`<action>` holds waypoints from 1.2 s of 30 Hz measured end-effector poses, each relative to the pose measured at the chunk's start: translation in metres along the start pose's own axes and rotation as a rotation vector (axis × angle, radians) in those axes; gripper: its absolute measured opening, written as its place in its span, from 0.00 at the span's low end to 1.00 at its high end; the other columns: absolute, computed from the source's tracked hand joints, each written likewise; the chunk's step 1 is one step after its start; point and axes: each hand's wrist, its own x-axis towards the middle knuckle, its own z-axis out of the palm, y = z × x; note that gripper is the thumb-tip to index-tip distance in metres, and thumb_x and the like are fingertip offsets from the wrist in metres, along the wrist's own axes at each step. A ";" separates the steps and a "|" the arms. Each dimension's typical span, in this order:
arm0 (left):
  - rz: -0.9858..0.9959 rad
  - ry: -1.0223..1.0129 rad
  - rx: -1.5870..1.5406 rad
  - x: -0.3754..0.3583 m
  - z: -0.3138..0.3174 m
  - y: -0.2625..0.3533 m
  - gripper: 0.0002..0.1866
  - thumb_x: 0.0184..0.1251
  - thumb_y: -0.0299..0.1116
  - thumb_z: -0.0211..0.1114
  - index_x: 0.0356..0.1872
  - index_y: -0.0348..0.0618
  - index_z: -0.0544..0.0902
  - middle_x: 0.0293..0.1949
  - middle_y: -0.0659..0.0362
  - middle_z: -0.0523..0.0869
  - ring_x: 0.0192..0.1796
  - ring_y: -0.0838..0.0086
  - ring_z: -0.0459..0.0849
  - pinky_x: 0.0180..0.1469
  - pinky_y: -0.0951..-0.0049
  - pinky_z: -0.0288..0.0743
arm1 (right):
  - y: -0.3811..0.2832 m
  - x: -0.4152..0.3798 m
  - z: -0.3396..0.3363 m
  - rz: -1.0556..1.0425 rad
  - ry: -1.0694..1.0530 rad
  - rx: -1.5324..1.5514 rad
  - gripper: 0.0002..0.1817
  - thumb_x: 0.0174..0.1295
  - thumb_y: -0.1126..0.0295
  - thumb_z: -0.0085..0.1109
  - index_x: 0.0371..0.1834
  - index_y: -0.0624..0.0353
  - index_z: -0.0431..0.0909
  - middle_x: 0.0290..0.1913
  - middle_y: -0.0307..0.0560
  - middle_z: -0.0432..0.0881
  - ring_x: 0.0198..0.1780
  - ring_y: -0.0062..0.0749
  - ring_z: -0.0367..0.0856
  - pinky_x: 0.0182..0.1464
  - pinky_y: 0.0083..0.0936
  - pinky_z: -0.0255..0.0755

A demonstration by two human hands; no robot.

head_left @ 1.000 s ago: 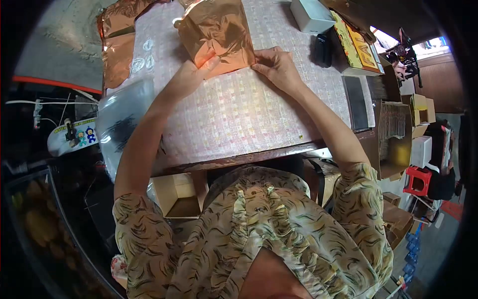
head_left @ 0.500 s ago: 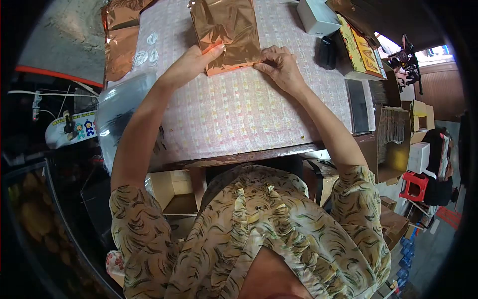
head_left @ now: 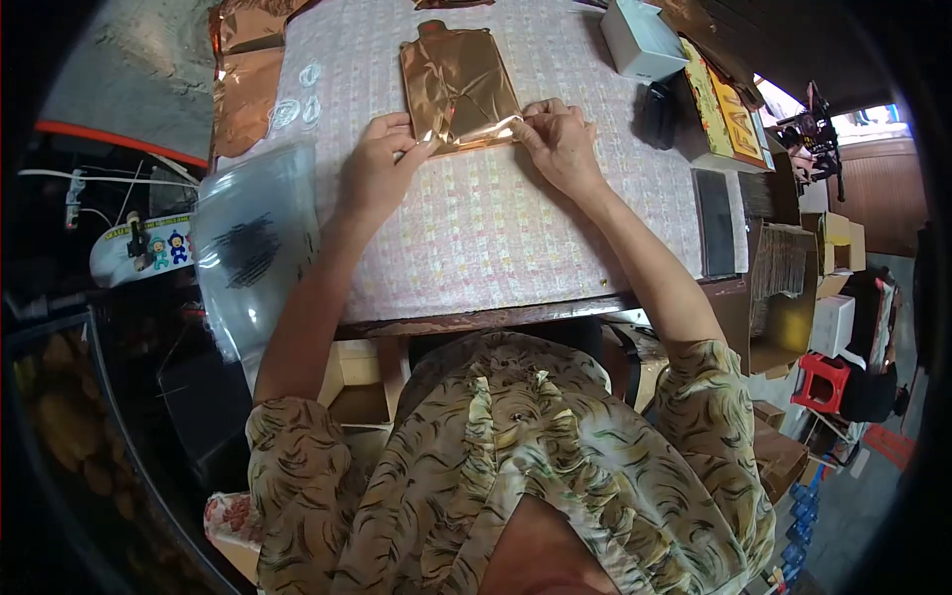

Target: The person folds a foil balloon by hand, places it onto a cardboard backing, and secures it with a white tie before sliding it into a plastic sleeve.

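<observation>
A shiny copper-coloured foil piece, folded flat with a small tab at its far end, lies on the cloth-covered table. My left hand is at its near left corner, thumb and fingers pinching the edge. At the near right corner my right hand pinches the foil between thumb and curled fingers. The near edge runs between both hands and looks slightly creased. More copper foil hangs over the table's left edge. Beside that lie several coils of white string.
Clear plastic bags with black marks lie at the table's left front. On the right are a white box, a black object, a yellow printed box and a dark flat slab. A red stool stands on the floor.
My left hand has slid off the foil's middle left side to its near left corner. The foil now lies flatter, with its far tab in view. My right hand stays at the right corner.
</observation>
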 end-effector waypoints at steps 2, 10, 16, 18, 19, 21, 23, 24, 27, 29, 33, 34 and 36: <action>-0.020 0.013 -0.023 0.002 0.002 -0.001 0.13 0.70 0.36 0.76 0.34 0.34 0.91 0.62 0.49 0.83 0.59 0.64 0.86 0.57 0.68 0.81 | -0.002 -0.002 0.003 0.006 0.019 0.009 0.15 0.69 0.59 0.69 0.35 0.60 0.90 0.51 0.42 0.85 0.56 0.44 0.74 0.65 0.47 0.56; 0.048 -0.009 0.049 0.007 -0.003 0.002 0.14 0.68 0.38 0.76 0.34 0.35 0.92 0.60 0.51 0.85 0.56 0.62 0.87 0.55 0.66 0.80 | -0.009 -0.005 0.001 0.051 0.057 0.060 0.14 0.67 0.59 0.71 0.37 0.60 0.90 0.48 0.44 0.86 0.54 0.43 0.75 0.64 0.44 0.58; 0.068 0.024 0.038 0.007 -0.001 -0.003 0.15 0.67 0.40 0.76 0.32 0.35 0.91 0.58 0.52 0.86 0.53 0.61 0.88 0.52 0.64 0.81 | -0.004 -0.007 0.006 0.024 0.103 0.037 0.12 0.64 0.61 0.70 0.39 0.59 0.90 0.45 0.45 0.85 0.53 0.43 0.75 0.63 0.43 0.58; 0.047 0.039 0.023 0.006 0.000 0.000 0.16 0.67 0.41 0.76 0.31 0.35 0.91 0.58 0.52 0.86 0.53 0.60 0.88 0.52 0.64 0.81 | -0.001 -0.007 0.009 0.031 0.104 0.039 0.11 0.63 0.63 0.70 0.40 0.59 0.89 0.46 0.45 0.85 0.54 0.43 0.75 0.63 0.43 0.59; 0.059 0.043 0.058 0.006 0.000 0.002 0.16 0.67 0.41 0.76 0.30 0.35 0.90 0.58 0.52 0.86 0.53 0.60 0.88 0.52 0.64 0.81 | -0.002 -0.007 0.009 0.031 0.103 0.039 0.11 0.63 0.63 0.70 0.40 0.59 0.89 0.46 0.45 0.85 0.54 0.43 0.75 0.63 0.43 0.59; 0.070 0.047 0.092 0.006 0.001 0.001 0.17 0.67 0.41 0.77 0.30 0.34 0.90 0.58 0.51 0.86 0.54 0.59 0.87 0.52 0.63 0.81 | -0.003 -0.008 0.008 0.013 0.115 0.034 0.12 0.64 0.63 0.69 0.41 0.60 0.89 0.44 0.45 0.85 0.54 0.43 0.75 0.63 0.43 0.59; 0.093 0.061 0.082 0.007 0.004 -0.004 0.17 0.66 0.41 0.77 0.29 0.33 0.89 0.58 0.50 0.85 0.54 0.58 0.87 0.52 0.62 0.81 | 0.000 -0.007 0.010 0.000 0.130 0.043 0.13 0.64 0.61 0.69 0.39 0.61 0.89 0.44 0.46 0.85 0.54 0.43 0.75 0.63 0.43 0.59; 0.094 0.061 0.081 0.007 0.004 -0.002 0.17 0.66 0.41 0.77 0.29 0.33 0.89 0.58 0.50 0.85 0.54 0.58 0.87 0.52 0.62 0.81 | -0.004 -0.007 0.008 -0.011 0.146 0.055 0.13 0.65 0.60 0.69 0.38 0.61 0.89 0.44 0.46 0.85 0.54 0.44 0.75 0.62 0.43 0.60; 0.097 0.047 0.082 0.008 0.002 0.002 0.17 0.66 0.40 0.77 0.29 0.33 0.89 0.58 0.49 0.85 0.55 0.58 0.86 0.53 0.62 0.81 | -0.019 -0.003 -0.002 0.097 0.075 0.011 0.15 0.65 0.57 0.70 0.35 0.60 0.90 0.44 0.48 0.85 0.53 0.45 0.76 0.61 0.44 0.61; 0.081 0.024 0.078 0.008 0.000 0.004 0.17 0.65 0.40 0.78 0.29 0.33 0.89 0.58 0.49 0.84 0.56 0.57 0.86 0.55 0.62 0.80 | -0.014 0.005 0.004 0.095 0.110 0.007 0.16 0.65 0.56 0.71 0.34 0.60 0.90 0.45 0.49 0.85 0.53 0.46 0.76 0.60 0.45 0.61; 0.122 0.006 0.084 0.012 -0.001 0.001 0.16 0.65 0.40 0.78 0.29 0.34 0.89 0.59 0.48 0.84 0.57 0.57 0.85 0.56 0.63 0.79 | -0.011 0.015 0.014 0.124 0.211 -0.111 0.14 0.65 0.56 0.71 0.36 0.56 0.90 0.47 0.47 0.85 0.56 0.47 0.77 0.60 0.49 0.63; 0.105 0.000 0.063 0.011 -0.001 0.000 0.16 0.65 0.40 0.78 0.29 0.34 0.89 0.59 0.48 0.84 0.57 0.57 0.85 0.57 0.63 0.79 | -0.009 0.015 0.016 0.123 0.214 -0.112 0.14 0.65 0.56 0.71 0.36 0.56 0.90 0.47 0.47 0.85 0.56 0.47 0.77 0.60 0.49 0.63; 0.086 -0.006 0.044 0.010 -0.001 -0.002 0.16 0.65 0.40 0.79 0.29 0.35 0.89 0.60 0.48 0.83 0.58 0.57 0.84 0.57 0.63 0.79 | -0.007 0.010 0.022 0.084 0.246 -0.119 0.13 0.65 0.58 0.71 0.39 0.56 0.90 0.48 0.46 0.84 0.56 0.48 0.76 0.61 0.48 0.62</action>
